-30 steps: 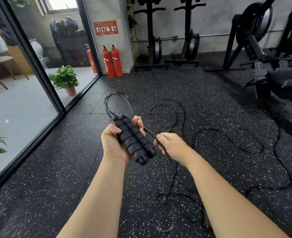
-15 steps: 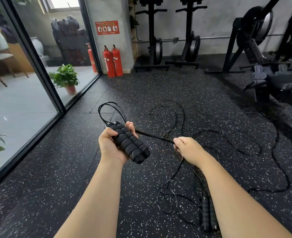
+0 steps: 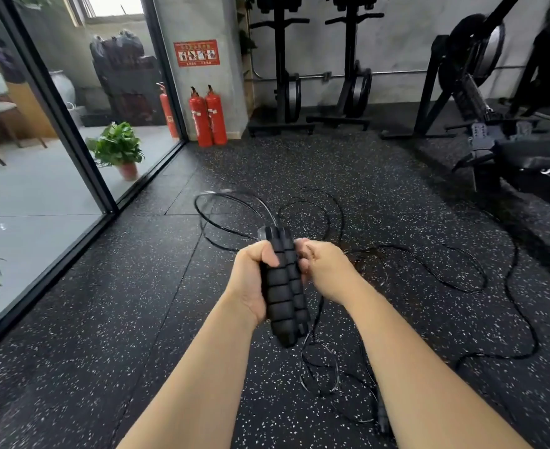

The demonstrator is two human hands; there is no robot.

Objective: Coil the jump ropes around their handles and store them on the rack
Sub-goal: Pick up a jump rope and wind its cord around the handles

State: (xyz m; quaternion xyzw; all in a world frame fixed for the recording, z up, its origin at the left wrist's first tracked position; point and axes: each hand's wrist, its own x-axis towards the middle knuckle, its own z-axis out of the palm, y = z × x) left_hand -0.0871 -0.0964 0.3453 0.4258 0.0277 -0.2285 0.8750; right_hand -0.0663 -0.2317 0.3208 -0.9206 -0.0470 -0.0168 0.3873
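Left hand wraps both foam handles side by side, held upright-ish at centre frame above the floor; fingers and thumb curled tight round them. Right hand sits just right of the handles, touching or nearly so, fingers curled as if pinching the rope, but the cord inside that fist is hidden, so what exactly it pinches I judge rather than see. Rope is thin, black, probably coated cable: light, springy, holds its own loops, likely to uncoil if tension drops. A loop stands out from the handle tops toward the far left, motion-blurred. Rest of the cord trails over the floor to the right and near side in loose overlapping loops; tangle risk looks real. Handles are ribbed foam, soft, easy to squeeze, not slippery; best held mid-length so the tops stay free for winding. Cord is best pinched close to the handles and kept taut. Near the bottom, between the forearms, a dark stick-like shape lies on the floor, maybe a second rope's handle, too dim to say. Which floor loops belong to which rope cannot be sorted. How many turns already sit on the handles is hidden by the left hand. Storage rack not identifiable; far uprights hold weight plates, and whether ropes go there I cannot tell.
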